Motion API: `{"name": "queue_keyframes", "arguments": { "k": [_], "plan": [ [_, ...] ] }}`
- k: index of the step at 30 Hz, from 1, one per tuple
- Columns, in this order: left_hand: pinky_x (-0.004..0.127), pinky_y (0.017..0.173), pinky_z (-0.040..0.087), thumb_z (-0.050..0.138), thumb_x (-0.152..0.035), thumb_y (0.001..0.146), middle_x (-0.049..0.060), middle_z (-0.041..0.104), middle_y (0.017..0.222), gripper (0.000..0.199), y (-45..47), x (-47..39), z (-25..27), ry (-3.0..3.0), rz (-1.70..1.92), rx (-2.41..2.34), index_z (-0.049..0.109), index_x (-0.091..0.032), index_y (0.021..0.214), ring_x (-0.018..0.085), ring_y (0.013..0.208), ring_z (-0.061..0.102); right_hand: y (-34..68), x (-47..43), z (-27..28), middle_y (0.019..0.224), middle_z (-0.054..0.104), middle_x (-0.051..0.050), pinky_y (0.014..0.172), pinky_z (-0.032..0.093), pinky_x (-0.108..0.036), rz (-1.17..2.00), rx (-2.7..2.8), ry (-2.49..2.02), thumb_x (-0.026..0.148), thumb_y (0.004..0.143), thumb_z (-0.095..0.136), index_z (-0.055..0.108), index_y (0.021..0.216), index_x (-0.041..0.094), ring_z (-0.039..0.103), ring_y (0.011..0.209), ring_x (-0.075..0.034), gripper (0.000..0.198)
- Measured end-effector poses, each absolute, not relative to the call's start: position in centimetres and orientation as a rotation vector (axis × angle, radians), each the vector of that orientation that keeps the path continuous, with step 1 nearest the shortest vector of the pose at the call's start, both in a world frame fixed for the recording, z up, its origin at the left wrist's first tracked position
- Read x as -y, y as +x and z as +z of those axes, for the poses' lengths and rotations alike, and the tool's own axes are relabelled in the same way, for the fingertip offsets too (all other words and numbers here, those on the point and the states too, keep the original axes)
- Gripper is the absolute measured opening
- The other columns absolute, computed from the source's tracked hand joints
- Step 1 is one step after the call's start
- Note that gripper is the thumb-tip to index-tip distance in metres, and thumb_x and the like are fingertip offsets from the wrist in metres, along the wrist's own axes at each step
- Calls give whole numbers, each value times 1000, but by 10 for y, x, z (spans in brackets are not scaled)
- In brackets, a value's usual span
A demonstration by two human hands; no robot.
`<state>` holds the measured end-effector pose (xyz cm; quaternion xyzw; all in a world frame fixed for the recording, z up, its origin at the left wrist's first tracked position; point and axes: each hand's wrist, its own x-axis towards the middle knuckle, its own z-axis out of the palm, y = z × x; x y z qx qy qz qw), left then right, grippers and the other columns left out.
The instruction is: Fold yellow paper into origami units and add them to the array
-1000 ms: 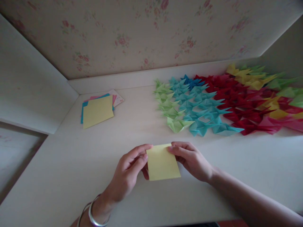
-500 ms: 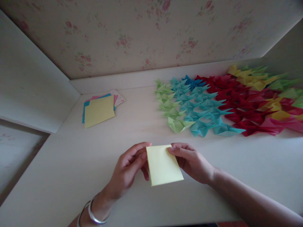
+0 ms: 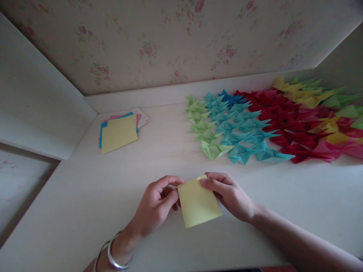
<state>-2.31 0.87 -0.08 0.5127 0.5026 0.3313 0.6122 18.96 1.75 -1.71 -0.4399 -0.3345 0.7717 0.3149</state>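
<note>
A pale yellow square of paper (image 3: pixel 200 204), apparently folded, is held above the white table in front of me. My right hand (image 3: pixel 229 194) pinches its upper right corner, thumb on top and the other fingers behind. At the left edge, my left hand (image 3: pixel 159 202) has its fingers curled, with thumb and index finger against the paper near the upper left corner. Its other fingertips are partly hidden behind the sheet. Two silver bangles (image 3: pixel 113 253) circle my left wrist.
Loose paper sheets, yellow on top (image 3: pixel 120 134) over blue and pink, lie at the back left. Rows of folded paper cranes (image 3: pixel 241 122) in green, turquoise, red and yellow fill the back right. A floral wall (image 3: pixel 170 45) rises behind, and a white panel (image 3: pixel 36 87) stands left.
The yellow paper has turned slightly and shifted a little toward me and right. My left hand has moved slightly right along with it. My right hand keeps its pinch.
</note>
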Motion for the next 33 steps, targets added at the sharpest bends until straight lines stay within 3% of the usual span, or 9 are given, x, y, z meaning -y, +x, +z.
{"name": "queue_keyframes", "arguments": {
  "k": [4, 8, 11, 13, 16, 18, 21, 28, 33],
  "plan": [
    [22, 53, 47, 61, -30, 89, 2, 66, 62, 16, -24, -8, -2, 1284, 719, -1145, 70, -16, 89, 14, 56, 60, 188, -18, -13, 67, 62, -1, 51, 38, -22, 2047, 900, -1173, 56, 85, 64, 59, 78, 16, 58, 58, -14, 40],
    [22, 52, 45, 63, -34, 89, 1, 63, 60, 20, -22, -9, -4, 1330, 713, -1207, 68, -17, 80, 14, 56, 58, 187, -13, -15, 75, 59, 0, 55, 42, -24, 1766, 1007, -1189, 61, 93, 47, 59, 104, 21, 56, 63, -15, 42],
    [22, 52, 46, 61, -39, 90, -1, 62, 55, 26, -20, -9, -5, 1262, 763, -1292, 66, -18, 76, 14, 53, 58, 190, -6, -18, 104, 61, -5, 68, 49, -27, 1349, 1220, -1211, 46, 100, 43, 54, 118, 26, 58, 78, -17, 30],
    [22, 51, 45, 60, -42, 91, -1, 61, 52, 31, -20, -10, -4, 1235, 798, -1333, 64, -18, 71, 13, 51, 57, 193, -3, -20, 125, 52, -9, 79, 51, -31, 1113, 1454, -1131, 32, 100, 42, 52, 122, 27, 59, 98, -21, 24],
    [21, 50, 44, 60, -44, 91, -2, 61, 49, 34, -20, -11, -1, 1201, 820, -1358, 62, -18, 68, 12, 48, 56, 195, 0, -19, 141, 37, -13, 97, 48, -39, 872, 1872, -921, 13, 90, 47, 52, 125, 25, 47, 127, -29, 38],
    [20, 49, 44, 59, -44, 91, -2, 61, 47, 35, -20, -12, -1, 1163, 840, -1362, 61, -18, 68, 12, 46, 56, 194, -1, -19, 144, 32, -15, 103, 45, -44, 749, 2043, -816, 6, 79, 51, 55, 124, 22, 40, 134, -33, 48],
    [20, 47, 45, 60, -43, 90, -2, 61, 48, 34, -20, -13, -4, 1081, 875, -1319, 60, -18, 68, 12, 46, 57, 190, -3, -21, 143, 32, -17, 102, 47, -43, 625, 2065, -766, 2, 74, 53, 59, 117, 17, 41, 134, -34, 46],
    [20, 44, 46, 68, -36, 85, -2, 64, 56, 22, -21, -13, -10, 932, 918, -1250, 66, -16, 75, 13, 47, 60, 189, -6, -28, 128, 55, -15, 90, 53, -35, 450, 1986, -843, 9, 85, 67, 67, 97, 17, 61, 107, -23, 15],
    [22, 47, 48, 68, -41, 85, 5, 68, 53, 33, -21, -12, -9, 977, 796, -1293, 70, -11, 70, 14, 48, 60, 188, -5, -27, 126, 56, -15, 89, 54, -33, 499, 1989, -814, 11, 87, 66, 69, 93, 17, 62, 108, -23, 9]
  ]
}}
